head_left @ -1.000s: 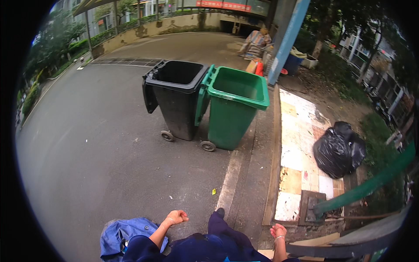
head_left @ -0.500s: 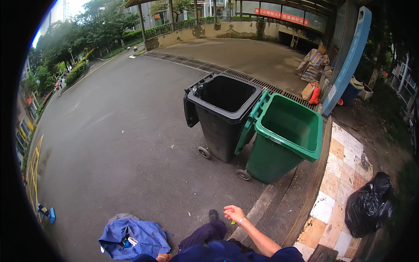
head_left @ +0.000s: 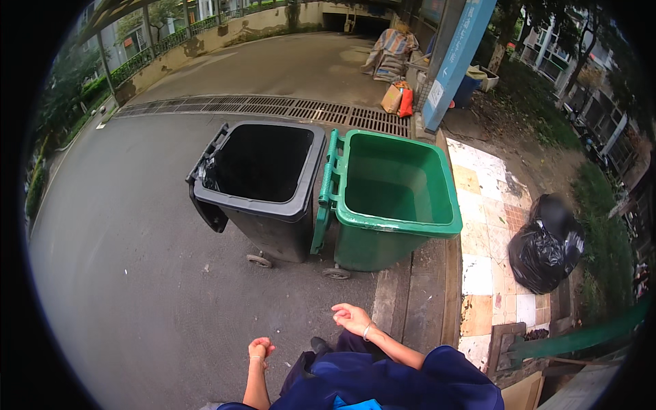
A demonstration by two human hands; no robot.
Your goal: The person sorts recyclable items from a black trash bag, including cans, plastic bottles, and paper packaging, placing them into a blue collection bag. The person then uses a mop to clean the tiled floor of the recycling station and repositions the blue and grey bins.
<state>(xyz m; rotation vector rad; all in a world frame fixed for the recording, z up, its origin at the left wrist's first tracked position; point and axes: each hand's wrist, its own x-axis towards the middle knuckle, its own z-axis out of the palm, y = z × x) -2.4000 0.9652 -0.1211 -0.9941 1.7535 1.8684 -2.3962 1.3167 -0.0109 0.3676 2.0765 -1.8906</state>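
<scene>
My left hand [head_left: 261,348] hangs low in front of me, fingers loosely curled, with nothing visible in it. To its right, my right hand [head_left: 352,319] is held in the air, fingers slightly bent and apart, holding nothing; a bracelet circles that wrist. Ahead stands a black wheeled bin [head_left: 307,198], its lid swung back on the left and its inside dark. Beside it on the right is a green wheeled bin [head_left: 389,229], nearest my right hand. Its lid also hangs back on the left side. Neither hand touches a bin.
A tied black garbage bag [head_left: 543,253] sits to the right at the edge of a tiled strip [head_left: 478,239]. Beyond the bins runs a metal drain grate [head_left: 294,106]. A blue post [head_left: 454,68], stacked sacks [head_left: 391,55] and a red bag [head_left: 406,102] stand farther off.
My view has turned right, and the bins now appear nearer and farther left. My left hand has come up into sight. The blue cloth bag on the ground has left the view.
</scene>
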